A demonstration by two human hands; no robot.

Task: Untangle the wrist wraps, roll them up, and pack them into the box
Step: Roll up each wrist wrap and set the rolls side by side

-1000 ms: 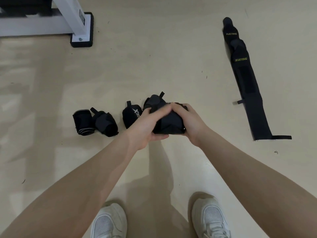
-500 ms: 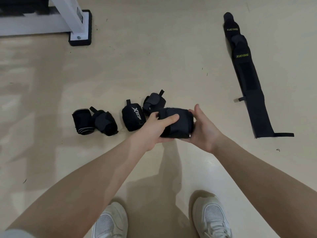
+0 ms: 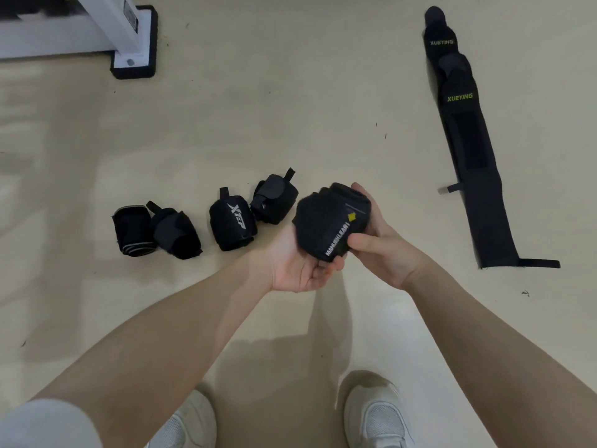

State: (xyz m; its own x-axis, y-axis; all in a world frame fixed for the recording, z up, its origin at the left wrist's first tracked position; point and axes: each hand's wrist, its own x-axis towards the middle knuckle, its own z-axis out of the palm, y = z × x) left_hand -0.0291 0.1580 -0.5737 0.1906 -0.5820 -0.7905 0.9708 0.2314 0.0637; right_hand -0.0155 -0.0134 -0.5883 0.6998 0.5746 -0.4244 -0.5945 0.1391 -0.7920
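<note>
I am holding a rolled black wrist wrap point(image 3: 332, 221) above the floor point(image 3: 290, 108), between both hands. My left hand point(image 3: 297, 266) is lying palm up under it, fingers curling round its underside; my right hand point(image 3: 378, 240) is gripping its right side, thumb pressing across the front and fingers wrapping behind. The roll is showing white lettering down its face and a small yellow mark beside it.

Four more rolled wraps point(image 3: 206, 221) are lying in a row on the floor, just left of my hands; one point(image 3: 232, 221) is showing a white logo. Two flat wraps point(image 3: 468, 140) with yellow lettering are lying overlapping toward the floor's far right. A white frame foot point(image 3: 134, 40) is standing at the far left corner. My white shoes point(image 3: 374, 415) are showing at the near edge.
</note>
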